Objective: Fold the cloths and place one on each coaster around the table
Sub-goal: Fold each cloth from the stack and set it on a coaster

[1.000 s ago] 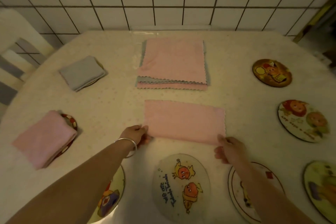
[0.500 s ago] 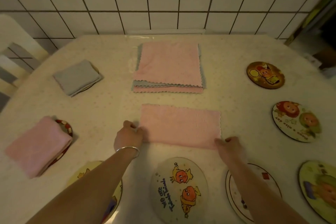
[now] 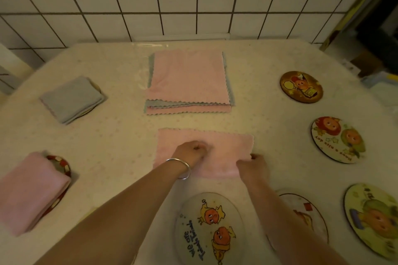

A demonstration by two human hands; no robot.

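Centrally, a half-folded pink cloth (image 3: 224, 146) lies on the tabletop (image 3: 112, 142); left hand (image 3: 190, 153) curled, gripping its middle, right hand (image 3: 253, 166) pinching its lower right corner. Stacked cloths (image 3: 187, 84) sit above, cartoon coaster (image 3: 210, 230) below
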